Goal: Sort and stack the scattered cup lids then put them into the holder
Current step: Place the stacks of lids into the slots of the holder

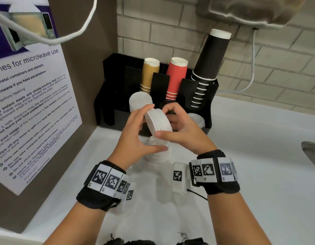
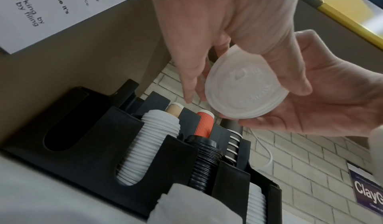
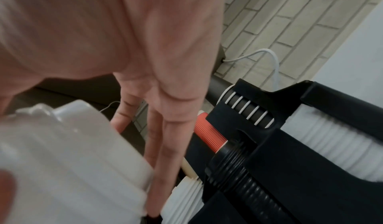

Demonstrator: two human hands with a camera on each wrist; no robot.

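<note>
Both my hands hold a short stack of white cup lids [image 1: 158, 121] tilted on edge above the white counter, just in front of the black holder [image 1: 109, 96]. My left hand [image 1: 149, 128] grips its left side and my right hand [image 1: 166, 122] its right side, thumbs near me. In the left wrist view the lid stack [image 2: 246, 88] shows its embossed top. The right wrist view shows it as a blurred stack [image 3: 68, 154]. Another white lid stack [image 1: 158, 154] stands on the counter under my hands. The holder's slots contain white lids [image 2: 149, 145] and black lids [image 2: 205, 162].
Tan cups [image 1: 149, 75], red cups [image 1: 176, 76] and black cups [image 1: 208, 64] stand upside down in the holder's back slots. A brown panel with a microwave notice [image 1: 29, 103] closes off the left. A sink edge [image 1: 312, 152] lies at the right. Tiled wall behind.
</note>
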